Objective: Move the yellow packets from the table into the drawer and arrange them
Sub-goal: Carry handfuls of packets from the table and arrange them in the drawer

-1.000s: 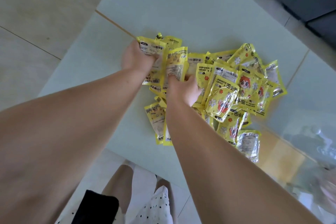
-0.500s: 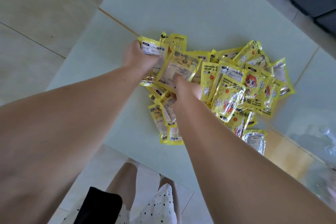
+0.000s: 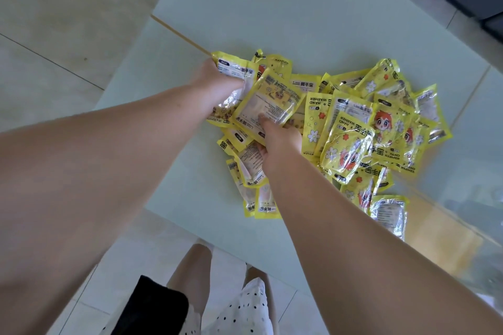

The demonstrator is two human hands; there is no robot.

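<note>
Both hands grip yellow packets: left hand clutches a bunch, right hand pinches one packet just beside it.

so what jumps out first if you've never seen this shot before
A heap of yellow packets sprawls across the middle of the pale table. The left hand grips a bunch at the heap's left edge, and beside it the right hand pinches a packet with its clear side up.

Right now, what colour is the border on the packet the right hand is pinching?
Yellow border round a pale, printed centre panel on the packet pinched by the right hand; seen in the head view.
</note>
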